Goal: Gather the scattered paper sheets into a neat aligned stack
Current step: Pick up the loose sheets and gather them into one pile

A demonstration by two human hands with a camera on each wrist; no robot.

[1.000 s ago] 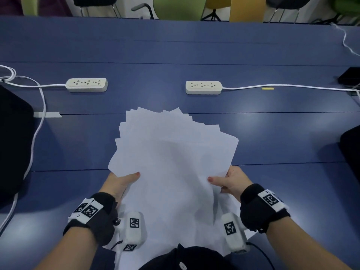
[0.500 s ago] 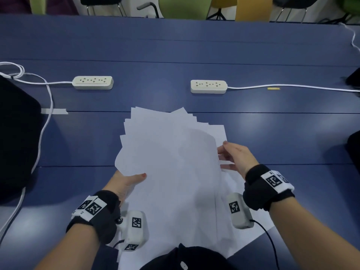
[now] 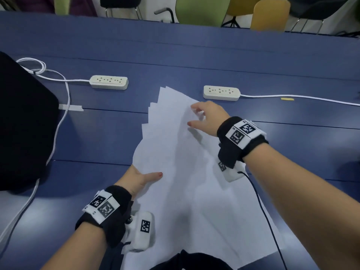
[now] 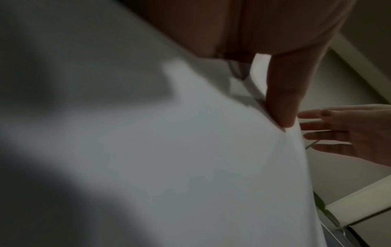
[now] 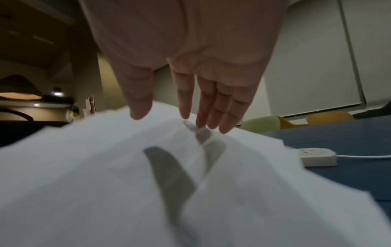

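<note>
My left hand point(image 3: 139, 178) pinches the near left edge of the paper sheets point(image 3: 175, 152), thumb on top, to anchor the fanned pile on the blue table point(image 3: 292, 152) in front of me. My right hand point(image 3: 209, 118) hovers spread and holding nothing over the far right corners, ready, I reckon, to sweep them into line

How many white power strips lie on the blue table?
2. One power strip lies far left of the paper sheets; the other power strip lies just beyond the right hand. Others may be outside the view.
</note>
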